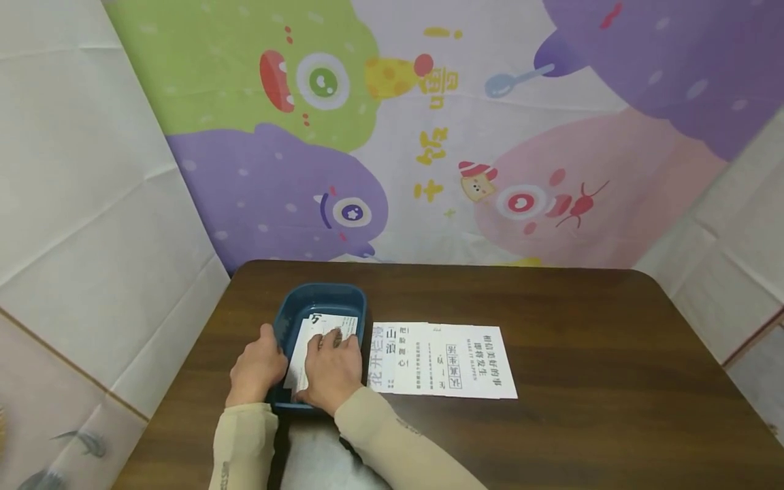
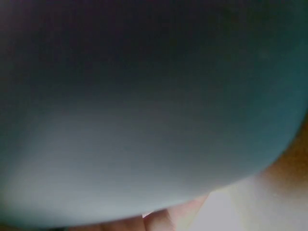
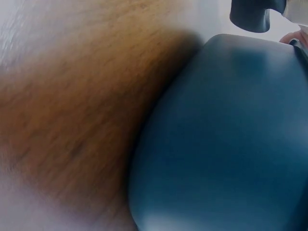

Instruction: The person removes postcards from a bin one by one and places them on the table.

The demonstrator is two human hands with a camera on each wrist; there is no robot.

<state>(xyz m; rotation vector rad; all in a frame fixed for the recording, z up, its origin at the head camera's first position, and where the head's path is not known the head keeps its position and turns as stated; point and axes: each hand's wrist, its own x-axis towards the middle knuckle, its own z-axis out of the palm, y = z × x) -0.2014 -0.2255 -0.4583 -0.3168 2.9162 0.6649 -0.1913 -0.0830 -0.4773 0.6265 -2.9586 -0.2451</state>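
Observation:
A dark blue tray [image 1: 321, 291] stands at the left of the table in the head view, with a stack of white printed cards [image 1: 296, 367] inside. My left hand [image 1: 257, 371] grips the tray's left rim. Over the cards my right hand [image 1: 333, 371] holds the stack, fingers bent on the top card and thumb by its near left edge; the palm hides part of the stack. The tray's outer wall [image 2: 154, 144], blurred, fills most of the left wrist view. Its wall [image 3: 221, 134] also covers much of the right wrist view.
Right of the tray, overlapping white printed cards [image 1: 447, 361] lie in a row on the brown wooden table [image 1: 582, 340]. A cloth with cartoon monsters [image 1: 429, 136] hangs behind the table. White panels [image 1: 92, 170] flank it. A pale grey patch [image 1: 324, 449] shows between the forearms.

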